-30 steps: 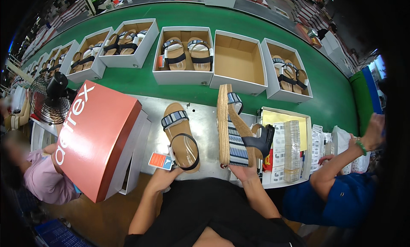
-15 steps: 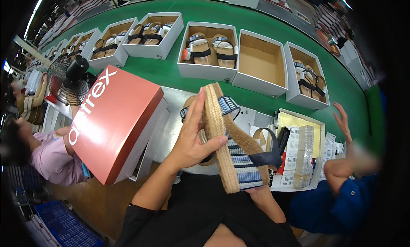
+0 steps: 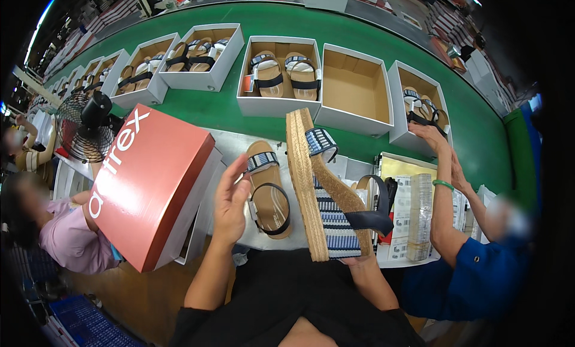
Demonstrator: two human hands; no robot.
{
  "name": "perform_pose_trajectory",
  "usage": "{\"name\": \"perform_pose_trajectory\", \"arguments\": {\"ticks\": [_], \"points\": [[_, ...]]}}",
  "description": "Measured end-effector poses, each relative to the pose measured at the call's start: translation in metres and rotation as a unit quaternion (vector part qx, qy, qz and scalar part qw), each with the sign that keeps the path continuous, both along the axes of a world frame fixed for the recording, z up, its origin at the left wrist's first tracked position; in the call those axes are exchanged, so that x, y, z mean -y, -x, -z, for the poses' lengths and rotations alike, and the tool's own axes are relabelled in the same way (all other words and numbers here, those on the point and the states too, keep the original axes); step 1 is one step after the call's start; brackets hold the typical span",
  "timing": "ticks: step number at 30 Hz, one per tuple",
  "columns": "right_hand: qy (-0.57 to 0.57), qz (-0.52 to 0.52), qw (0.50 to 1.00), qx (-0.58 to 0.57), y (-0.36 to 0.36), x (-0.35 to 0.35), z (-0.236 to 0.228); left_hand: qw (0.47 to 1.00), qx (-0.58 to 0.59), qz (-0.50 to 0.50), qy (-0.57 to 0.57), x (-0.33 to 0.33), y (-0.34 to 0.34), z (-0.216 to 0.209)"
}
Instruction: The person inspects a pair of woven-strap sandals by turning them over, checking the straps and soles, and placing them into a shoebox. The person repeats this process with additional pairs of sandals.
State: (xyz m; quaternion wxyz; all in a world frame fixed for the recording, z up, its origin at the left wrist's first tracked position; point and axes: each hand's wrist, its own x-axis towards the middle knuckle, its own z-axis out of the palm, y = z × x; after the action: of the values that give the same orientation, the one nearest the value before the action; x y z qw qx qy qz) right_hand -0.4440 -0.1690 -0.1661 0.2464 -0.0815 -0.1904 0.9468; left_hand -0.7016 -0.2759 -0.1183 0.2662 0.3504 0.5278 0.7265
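Observation:
A wedge sandal (image 3: 302,191) with a braided rope edge, blue-and-white striped fabric and a dark strap is held up on its side in front of me. My right hand (image 3: 358,260) grips it from below; its fingers are mostly hidden behind the sandal. To the left, my left hand (image 3: 230,203) is open, fingers apart, holding nothing. Beside that hand, a second sandal (image 3: 272,206) with a tan insole, a striped toe band and a dark strap lies on the metal table (image 3: 224,144).
Left stands a stack of shoeboxes with a red lid (image 3: 153,185); a fan (image 3: 90,119) is behind it. White boxes of sandals (image 3: 278,107) and one empty box (image 3: 356,89) line the green belt (image 3: 263,20). A tray (image 3: 413,263) of labels sits right, near a co-worker's arms (image 3: 446,197).
My left hand has let go of the wedge sandal and moved left, uncovering the second sandal. The co-worker's hands have reached into the rightmost box.

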Motion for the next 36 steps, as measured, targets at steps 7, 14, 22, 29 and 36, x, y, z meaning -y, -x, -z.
{"name": "perform_pose_trajectory", "arguments": {"ticks": [7, 14, 22, 29, 36], "points": [[-0.359, 0.040, 0.865, 0.349, 0.017, -0.028, -0.031, 0.949, 0.171, -0.084, 0.251, 0.014, 0.013, 0.063], [-0.341, -0.180, 0.869, 0.309, 0.014, -0.060, 0.010, 0.960, 0.175, 0.026, 0.217, -0.006, 0.008, 0.074], [-0.253, 0.020, 0.921, 0.295, 0.069, -0.048, 0.022, 0.971, 0.182, 0.016, 0.154, -0.007, -0.008, 0.067], [-0.243, 0.029, 0.937, 0.248, 0.045, -0.048, -0.017, 0.968, 0.200, 0.145, 0.027, -0.005, 0.006, 0.019], [-0.112, -0.160, 0.976, 0.096, 0.032, -0.035, -0.019, 0.916, 0.224, 0.322, 0.081, -0.004, 0.001, 0.018]]}}
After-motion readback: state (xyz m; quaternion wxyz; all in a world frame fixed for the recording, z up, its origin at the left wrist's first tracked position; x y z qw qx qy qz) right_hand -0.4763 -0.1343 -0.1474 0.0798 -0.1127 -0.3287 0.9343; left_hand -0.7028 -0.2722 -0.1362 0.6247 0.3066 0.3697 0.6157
